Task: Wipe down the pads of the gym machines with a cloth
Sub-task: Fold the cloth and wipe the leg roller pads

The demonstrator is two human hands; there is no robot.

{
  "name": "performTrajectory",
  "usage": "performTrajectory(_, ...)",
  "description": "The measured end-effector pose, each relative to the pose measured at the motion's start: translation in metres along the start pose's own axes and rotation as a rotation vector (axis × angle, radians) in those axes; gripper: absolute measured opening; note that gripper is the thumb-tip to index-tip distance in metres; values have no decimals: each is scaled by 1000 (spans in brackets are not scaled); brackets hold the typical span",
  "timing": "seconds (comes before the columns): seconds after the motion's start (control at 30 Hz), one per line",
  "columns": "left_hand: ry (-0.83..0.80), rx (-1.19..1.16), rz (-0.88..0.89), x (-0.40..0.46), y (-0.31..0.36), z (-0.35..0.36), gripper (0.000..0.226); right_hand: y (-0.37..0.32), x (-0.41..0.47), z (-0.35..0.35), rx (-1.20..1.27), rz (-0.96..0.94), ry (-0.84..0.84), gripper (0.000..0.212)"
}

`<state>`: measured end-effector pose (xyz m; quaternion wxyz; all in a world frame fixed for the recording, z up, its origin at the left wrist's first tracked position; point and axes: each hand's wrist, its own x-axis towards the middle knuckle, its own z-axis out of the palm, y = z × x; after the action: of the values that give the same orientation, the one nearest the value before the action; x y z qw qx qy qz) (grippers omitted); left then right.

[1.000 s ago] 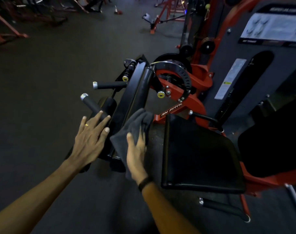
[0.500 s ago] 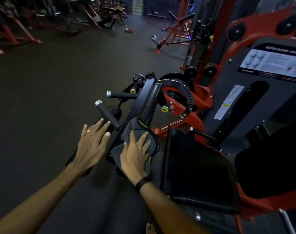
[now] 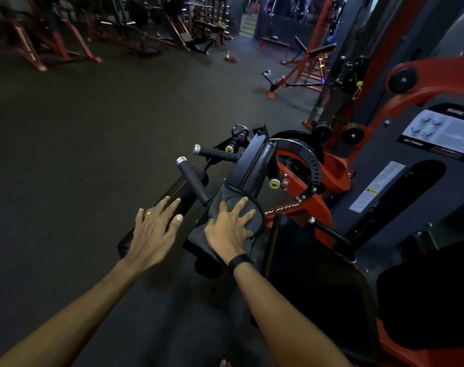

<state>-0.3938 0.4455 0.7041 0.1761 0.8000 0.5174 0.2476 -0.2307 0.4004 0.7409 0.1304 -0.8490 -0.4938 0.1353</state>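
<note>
Grey cloth pressed flat on a black machine pad under the right hand.

Dim light blurs where the cloth ends and the pad's near end begins; the cloth's lower folds hang off that end, partly hidden by the wrist. The right hand lies open, fingers spread, palm down on the cloth, gripping nothing. The left hand, also open with fingers splayed, rests just beside a black grip handle; what its palm touches is too dark to tell. Bare dark floor lies open to the left; the seat pad crowds the right.
</note>
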Motion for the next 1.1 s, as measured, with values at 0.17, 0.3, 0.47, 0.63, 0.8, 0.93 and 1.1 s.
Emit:
performTrajectory(0.17,10,-24,-21,-12,5,0,79,-2,-11,-5,22,-31,8,60)
performTrajectory(0.3,-21,-35,-41,-17,4,1,80,4,-35,-6,94,-141,35,63)
performTrajectory(0.47,-7,41,-32,-20,-6,-4,78,-12,-42,-22,336,-157,173,54)
performTrajectory(0.63,26,85,-74,-24,-17,-18,78,-47,-28,-41,537,-329,288,48)
performTrajectory(0.8,73,47,-167,-36,-41,-38,79,-90,-15,-55,715,-435,180,41)
performTrajectory(0.93,210,-196,-315,-35,-64,-63,56,-128,-6,-34,792,-479,32,39)
performTrajectory(1.1,322,-643,-274,-18,-78,-106,53,-177,16,6,868,-420,-116,40)
